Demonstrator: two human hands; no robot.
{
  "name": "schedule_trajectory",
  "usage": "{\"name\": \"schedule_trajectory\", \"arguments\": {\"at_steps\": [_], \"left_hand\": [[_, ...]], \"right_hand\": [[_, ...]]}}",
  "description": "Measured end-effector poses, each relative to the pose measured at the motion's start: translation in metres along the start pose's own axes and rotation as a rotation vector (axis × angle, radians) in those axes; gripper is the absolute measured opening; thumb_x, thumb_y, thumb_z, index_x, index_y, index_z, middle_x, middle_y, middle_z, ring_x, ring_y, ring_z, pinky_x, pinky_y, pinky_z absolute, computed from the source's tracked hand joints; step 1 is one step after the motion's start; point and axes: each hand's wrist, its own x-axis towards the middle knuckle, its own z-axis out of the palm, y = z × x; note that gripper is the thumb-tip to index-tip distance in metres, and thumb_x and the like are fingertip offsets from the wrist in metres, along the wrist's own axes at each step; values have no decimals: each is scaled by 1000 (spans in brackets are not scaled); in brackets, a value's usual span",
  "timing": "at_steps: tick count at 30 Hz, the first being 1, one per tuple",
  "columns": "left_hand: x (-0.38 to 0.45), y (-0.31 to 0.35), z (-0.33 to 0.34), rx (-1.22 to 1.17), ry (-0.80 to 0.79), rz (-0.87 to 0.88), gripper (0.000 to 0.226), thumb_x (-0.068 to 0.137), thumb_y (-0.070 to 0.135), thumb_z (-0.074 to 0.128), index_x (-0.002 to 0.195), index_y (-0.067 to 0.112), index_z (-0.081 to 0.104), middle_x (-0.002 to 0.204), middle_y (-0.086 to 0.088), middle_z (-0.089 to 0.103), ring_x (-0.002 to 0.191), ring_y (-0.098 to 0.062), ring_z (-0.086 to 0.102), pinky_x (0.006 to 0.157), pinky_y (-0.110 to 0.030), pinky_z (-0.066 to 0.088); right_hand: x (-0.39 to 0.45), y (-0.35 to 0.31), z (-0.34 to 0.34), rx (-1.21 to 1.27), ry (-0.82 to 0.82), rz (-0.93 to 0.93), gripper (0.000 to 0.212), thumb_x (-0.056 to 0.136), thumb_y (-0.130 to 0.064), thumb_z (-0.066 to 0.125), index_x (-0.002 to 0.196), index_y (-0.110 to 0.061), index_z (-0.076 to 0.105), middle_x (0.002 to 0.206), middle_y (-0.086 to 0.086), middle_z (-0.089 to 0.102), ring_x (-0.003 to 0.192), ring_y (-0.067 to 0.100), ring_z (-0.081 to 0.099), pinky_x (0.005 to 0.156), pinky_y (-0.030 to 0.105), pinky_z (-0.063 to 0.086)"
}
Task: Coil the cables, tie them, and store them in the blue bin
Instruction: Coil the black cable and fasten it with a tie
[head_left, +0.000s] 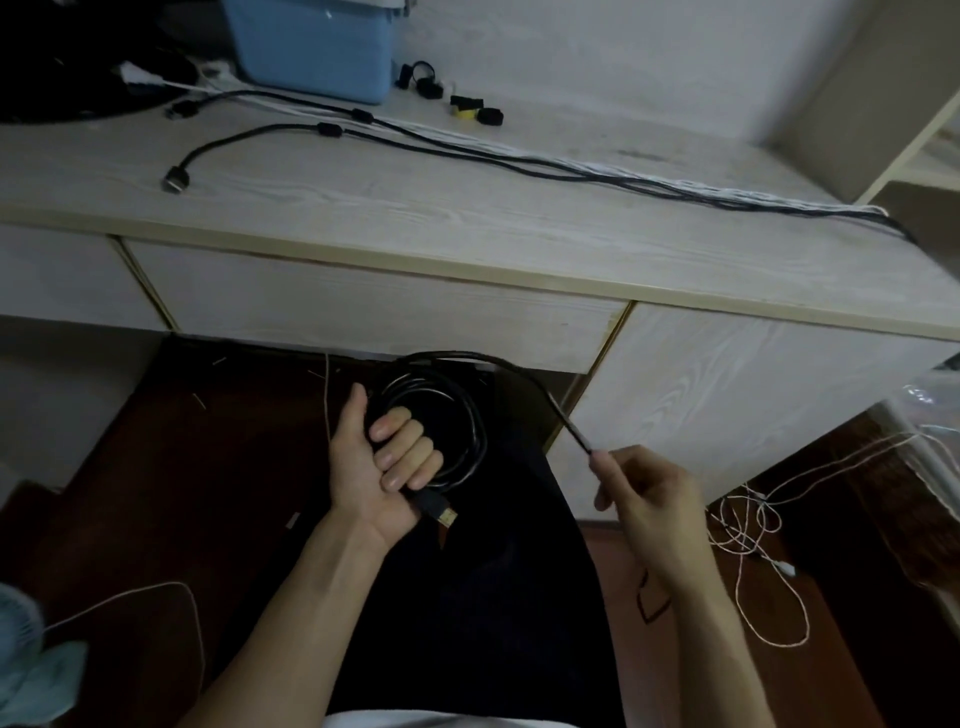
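Black cable (470, 431), wound into a round coil, sits in the lower centre of the frame, below the worktop's (467, 218) front edge. The left hand (384, 462) grips the stacked loops, fingers curled round them; a gold-tipped plug (441, 512) projects from under the fist toward the lower right. From the coil's top, the free tail arcs right and descends to the right hand (649, 493), which pinches its end between the fingertips.

Step in hand, by judgement: coiling, nearly complete, with one short tail left. The next move calls for laying that tail onto the loops, then fetching a tie while the left hand keeps the coil from springing open.

The coil faces the camera roughly flat-on; the tail's long axis runs diagonally from upper left to lower right.

On the worktop, further cables (467, 145) lie uncoiled, stretched from upper left to the right edge. Black straps (467, 106) lie just right of the blue bin (311, 47), which stands at the upper left. White cord (753, 519) lies tangled on the floor, lower right.
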Motion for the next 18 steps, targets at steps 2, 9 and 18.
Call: {"name": "schedule_trajectory", "arguments": {"at_steps": [2, 9, 18], "left_hand": [[1, -3, 1, 8, -14, -20, 61, 96, 60, 38, 48, 24, 38, 35, 9, 24, 25, -8, 21, 34, -23, 16], [10, -17, 25, 62, 99, 45, 51, 99, 54, 30, 62, 21, 40, 47, 7, 27, 36, -10, 22, 39, -25, 25], [17, -52, 38, 1077, -71, 345, 49, 107, 36, 30, 74, 7, 52, 62, -8, 57, 61, -22, 55, 73, -34, 47]], "right_hand": [[0, 6, 7, -258, -138, 15, 31, 98, -38, 57, 74, -21, 67, 61, -2, 66, 53, 4, 60, 49, 17, 44], [-5, 0, 24, -398, -508, -49, 49, 103, -41, 47, 61, -19, 61, 53, -6, 56, 51, 8, 55, 52, 19, 37], [-3, -25, 25, -309, -722, -114, 21, 89, -43, 65, 84, -22, 69, 74, -1, 66, 63, 8, 59, 61, 29, 47]]}}
